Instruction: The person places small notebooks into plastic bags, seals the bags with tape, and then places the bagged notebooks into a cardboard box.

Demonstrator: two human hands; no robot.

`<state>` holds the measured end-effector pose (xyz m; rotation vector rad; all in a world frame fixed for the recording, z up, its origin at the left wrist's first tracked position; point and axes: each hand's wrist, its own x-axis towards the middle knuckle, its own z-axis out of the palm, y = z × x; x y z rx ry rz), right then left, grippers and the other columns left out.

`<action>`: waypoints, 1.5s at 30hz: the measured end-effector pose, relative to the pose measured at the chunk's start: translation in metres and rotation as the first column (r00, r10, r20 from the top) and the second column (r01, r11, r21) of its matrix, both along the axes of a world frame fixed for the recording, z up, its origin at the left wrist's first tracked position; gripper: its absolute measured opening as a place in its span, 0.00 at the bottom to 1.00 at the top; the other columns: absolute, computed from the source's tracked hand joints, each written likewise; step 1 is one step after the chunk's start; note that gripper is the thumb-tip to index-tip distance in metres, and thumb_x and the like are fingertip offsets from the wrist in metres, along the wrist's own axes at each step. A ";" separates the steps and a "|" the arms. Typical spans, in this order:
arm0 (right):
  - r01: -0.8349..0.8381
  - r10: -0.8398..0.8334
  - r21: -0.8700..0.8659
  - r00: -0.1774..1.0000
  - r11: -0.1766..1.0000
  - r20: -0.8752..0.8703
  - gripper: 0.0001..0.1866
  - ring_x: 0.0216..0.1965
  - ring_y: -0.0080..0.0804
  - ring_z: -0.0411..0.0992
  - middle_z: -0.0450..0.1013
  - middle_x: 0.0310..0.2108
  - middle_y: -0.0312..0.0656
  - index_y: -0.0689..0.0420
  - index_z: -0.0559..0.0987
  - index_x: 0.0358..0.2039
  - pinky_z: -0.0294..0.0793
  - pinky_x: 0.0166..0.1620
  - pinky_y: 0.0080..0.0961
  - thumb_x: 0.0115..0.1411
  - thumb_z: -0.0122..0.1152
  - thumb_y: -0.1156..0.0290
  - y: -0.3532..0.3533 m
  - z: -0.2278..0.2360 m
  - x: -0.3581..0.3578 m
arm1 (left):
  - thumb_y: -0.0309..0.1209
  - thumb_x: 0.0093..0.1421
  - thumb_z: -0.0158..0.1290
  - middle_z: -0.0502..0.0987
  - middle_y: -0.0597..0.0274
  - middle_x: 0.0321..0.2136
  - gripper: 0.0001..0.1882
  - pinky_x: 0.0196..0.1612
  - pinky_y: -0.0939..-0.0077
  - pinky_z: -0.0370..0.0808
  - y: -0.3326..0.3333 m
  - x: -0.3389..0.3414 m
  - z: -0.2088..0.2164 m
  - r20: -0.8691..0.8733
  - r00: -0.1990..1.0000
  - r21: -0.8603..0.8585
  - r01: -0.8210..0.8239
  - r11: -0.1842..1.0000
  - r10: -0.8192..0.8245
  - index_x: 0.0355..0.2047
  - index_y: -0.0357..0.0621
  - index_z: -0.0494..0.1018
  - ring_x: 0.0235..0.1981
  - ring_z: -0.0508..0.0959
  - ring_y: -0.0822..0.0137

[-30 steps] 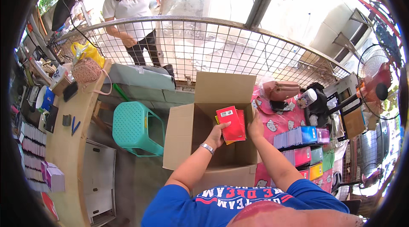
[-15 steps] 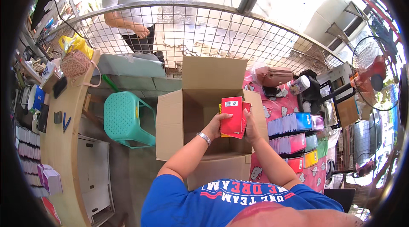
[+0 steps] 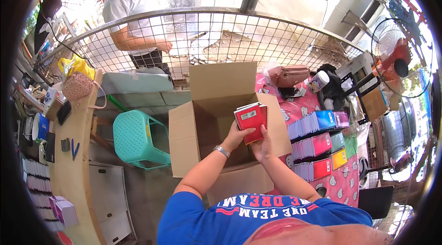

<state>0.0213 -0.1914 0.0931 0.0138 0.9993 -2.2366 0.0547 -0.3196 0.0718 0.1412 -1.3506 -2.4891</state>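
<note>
A small stack of red spiral notebooks (image 3: 256,117) is held over the cardboard box (image 3: 183,131), tilted, with pale page edges showing at its top. My left hand (image 3: 236,137) is closed on the stack's left side, its thumb across the red front cover. Round the lower right edge, my right hand (image 3: 264,147) is closed too, thumb up along the cover. The box stands with its flaps spread, and my hands hide part of its inside. Right of it, rows of notebooks (image 3: 304,126) with blue, pink, red and yellow covers rest on a pink patterned cloth (image 3: 338,189).
A green plastic stool (image 3: 133,137) stands left of the box, beside a wooden table (image 3: 69,171) with pliers and a woven bag. Behind runs a wire mesh fence (image 3: 221,38), a person in a white shirt beyond it. A fan (image 3: 399,61) is at the far right.
The notebook stack has turned and tilted, and my right hand has shifted from its side to its lower edge. My view has moved slightly, and the person beyond the fence has shifted.
</note>
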 end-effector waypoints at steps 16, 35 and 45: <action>0.400 0.300 0.510 0.480 0.762 -0.825 0.35 0.42 0.30 0.70 0.68 0.43 0.46 0.65 0.61 0.49 0.72 0.46 0.27 0.48 0.73 0.64 -0.018 0.032 0.026 | 0.47 0.56 0.56 0.75 0.56 0.38 0.30 0.51 0.58 0.74 -0.027 0.002 0.013 0.026 0.999 0.715 0.007 0.699 -0.037 0.52 0.43 0.64 0.41 0.77 0.58; 0.551 0.368 0.433 0.231 0.714 -0.901 0.39 0.54 0.43 0.63 0.64 0.53 0.48 0.58 0.63 0.54 0.63 0.55 0.39 0.45 0.73 0.62 -0.009 0.030 0.026 | 0.56 0.60 0.45 0.74 0.47 0.47 0.32 0.56 0.54 0.69 -0.013 0.000 0.008 -0.283 0.944 0.673 0.321 0.666 -0.169 0.51 0.39 0.68 0.51 0.73 0.52; 0.226 0.178 0.299 0.436 0.927 -0.882 0.40 0.59 0.45 0.59 0.61 0.58 0.51 0.60 0.64 0.58 0.54 0.62 0.39 0.60 0.41 0.37 0.033 0.069 -0.039 | 0.54 0.56 0.51 0.75 0.54 0.36 0.31 0.46 0.56 0.76 0.000 0.002 0.001 -0.303 0.805 0.605 0.576 0.550 -0.510 0.49 0.39 0.67 0.36 0.78 0.58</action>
